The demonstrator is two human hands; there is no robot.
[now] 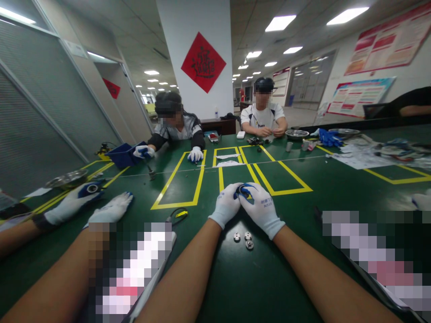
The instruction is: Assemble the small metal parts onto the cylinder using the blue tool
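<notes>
Both of my hands wear white gloves with blue palms and meet over the green table. My left hand (226, 205) is closed with its fingers around a small dark round part (241, 190). From the other side, my right hand (264, 206) closes on the same part. The fingers cover most of it, so its exact kind cannot be made out. Just below my hands lie three small round metal discs with holes: one disc (237, 237) at the left, another disc (248, 235) beside it, and a third disc (249, 245) nearest me.
To my left, a co-worker's gloved hand (90, 192) holds a dark ring-shaped part. Across the table sit two people, near a blue bin (123, 154) and a metal bowl (296, 134). Yellow tape (198, 184) marks the green table (188, 269). A cable (180, 216) lies left of my hands.
</notes>
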